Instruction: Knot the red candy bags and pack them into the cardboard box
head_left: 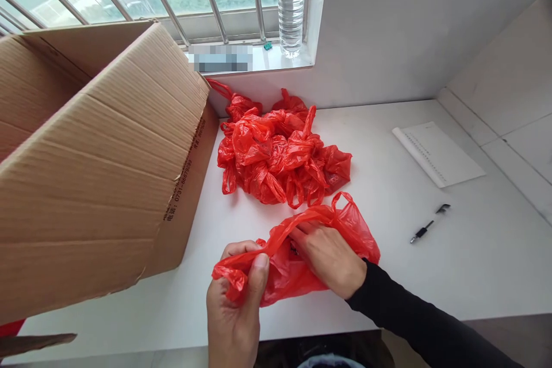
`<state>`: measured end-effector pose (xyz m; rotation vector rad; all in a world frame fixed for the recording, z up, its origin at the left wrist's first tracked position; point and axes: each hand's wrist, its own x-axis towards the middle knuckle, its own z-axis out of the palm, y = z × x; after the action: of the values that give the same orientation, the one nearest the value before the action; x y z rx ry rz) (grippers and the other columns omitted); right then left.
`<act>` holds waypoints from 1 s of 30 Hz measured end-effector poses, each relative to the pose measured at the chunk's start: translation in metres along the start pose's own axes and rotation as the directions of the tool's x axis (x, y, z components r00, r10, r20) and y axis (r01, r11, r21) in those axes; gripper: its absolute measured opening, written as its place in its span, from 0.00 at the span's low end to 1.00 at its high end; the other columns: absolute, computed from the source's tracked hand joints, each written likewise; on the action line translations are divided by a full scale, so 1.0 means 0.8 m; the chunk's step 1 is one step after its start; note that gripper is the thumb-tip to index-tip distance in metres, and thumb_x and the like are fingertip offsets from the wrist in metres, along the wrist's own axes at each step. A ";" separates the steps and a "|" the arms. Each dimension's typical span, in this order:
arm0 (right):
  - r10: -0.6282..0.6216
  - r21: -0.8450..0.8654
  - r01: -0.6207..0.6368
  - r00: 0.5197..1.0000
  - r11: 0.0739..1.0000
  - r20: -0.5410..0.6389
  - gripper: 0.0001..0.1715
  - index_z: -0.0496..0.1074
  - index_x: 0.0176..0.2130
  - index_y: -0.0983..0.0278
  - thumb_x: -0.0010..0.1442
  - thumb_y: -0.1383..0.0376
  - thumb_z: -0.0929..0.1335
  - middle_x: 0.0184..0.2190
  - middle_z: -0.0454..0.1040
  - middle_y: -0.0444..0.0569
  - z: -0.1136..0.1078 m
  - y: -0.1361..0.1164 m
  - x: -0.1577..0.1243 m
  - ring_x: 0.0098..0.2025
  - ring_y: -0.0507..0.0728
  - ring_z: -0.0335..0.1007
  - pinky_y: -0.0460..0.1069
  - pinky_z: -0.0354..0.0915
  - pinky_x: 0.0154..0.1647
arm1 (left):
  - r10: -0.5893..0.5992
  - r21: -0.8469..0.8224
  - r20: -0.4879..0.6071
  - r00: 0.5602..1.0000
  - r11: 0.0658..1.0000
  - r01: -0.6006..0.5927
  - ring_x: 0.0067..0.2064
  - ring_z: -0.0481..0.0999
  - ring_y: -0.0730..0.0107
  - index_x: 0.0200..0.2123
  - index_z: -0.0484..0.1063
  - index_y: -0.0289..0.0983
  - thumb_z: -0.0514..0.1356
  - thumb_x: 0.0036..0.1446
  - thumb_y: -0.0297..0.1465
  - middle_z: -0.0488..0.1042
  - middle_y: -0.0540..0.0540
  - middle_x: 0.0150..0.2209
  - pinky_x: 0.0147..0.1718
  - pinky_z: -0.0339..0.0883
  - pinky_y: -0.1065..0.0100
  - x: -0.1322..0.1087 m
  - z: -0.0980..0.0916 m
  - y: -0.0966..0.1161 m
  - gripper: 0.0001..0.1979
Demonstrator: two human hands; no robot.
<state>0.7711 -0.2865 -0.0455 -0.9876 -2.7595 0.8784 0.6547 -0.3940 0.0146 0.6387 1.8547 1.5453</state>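
Observation:
A red plastic bag [353,227] lies crumpled on the white table [388,276] near its front edge. My left hand [235,310] is closed on the bag's left end, with the thumb pressed over a twisted strip of plastic. My right hand [330,259], in a black sleeve, rests on the bag's middle with its fingers curled into the plastic near a handle loop. Behind them sits a pile of several knotted red bags [276,149].
A large open cardboard box [99,172] fills the left side, one flap overhanging the table. A white notebook [437,152] and a black pen [426,227] lie at the right. A clear water bottle [291,6] stands on the window sill.

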 end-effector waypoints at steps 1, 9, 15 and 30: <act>-0.006 0.013 0.006 1.000 1.000 -0.007 0.16 0.73 0.51 0.62 0.71 0.74 0.61 0.49 0.79 0.50 0.002 0.001 -0.003 0.50 0.60 0.76 0.52 0.70 0.46 | -0.005 0.001 -0.006 1.000 1.000 0.005 0.37 0.77 0.67 0.39 0.76 0.40 0.70 0.57 0.44 0.77 0.48 0.38 0.31 0.72 0.73 0.000 0.000 -0.001 0.15; 0.031 0.080 -0.028 0.999 0.996 -0.041 0.23 0.68 0.62 0.66 0.71 0.74 0.61 0.55 0.76 0.56 0.019 -0.001 -0.020 0.56 0.64 0.73 0.59 0.73 0.55 | -0.049 -0.006 -0.158 0.986 0.999 0.048 0.26 0.72 0.69 0.37 0.80 0.38 0.69 0.56 0.50 0.73 0.50 0.25 0.23 0.67 0.70 0.004 -0.006 -0.014 0.20; 0.079 -0.096 -0.074 0.996 0.993 0.047 0.33 0.60 0.68 0.73 0.66 0.80 0.61 0.53 0.78 0.62 0.012 -0.017 -0.024 0.56 0.67 0.75 0.59 0.73 0.54 | -0.082 -0.041 -0.174 0.981 0.996 0.076 0.25 0.70 0.69 0.32 0.79 0.38 0.70 0.54 0.50 0.72 0.51 0.23 0.23 0.66 0.70 0.001 -0.008 -0.015 0.20; 0.135 -0.170 -0.117 0.986 0.978 0.099 0.15 0.72 0.53 0.63 0.73 0.65 0.61 0.35 0.83 0.51 0.006 -0.010 -0.021 0.36 0.65 0.82 0.54 0.63 0.29 | -0.082 -0.005 -0.161 0.984 0.997 0.082 0.32 0.74 0.65 0.39 0.82 0.38 0.69 0.56 0.50 0.76 0.48 0.30 0.31 0.69 0.68 -0.002 -0.008 -0.025 0.21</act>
<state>0.7783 -0.3040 -0.0429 -1.1881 -2.9291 0.7531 0.6517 -0.4034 -0.0040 0.4431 1.9751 1.5818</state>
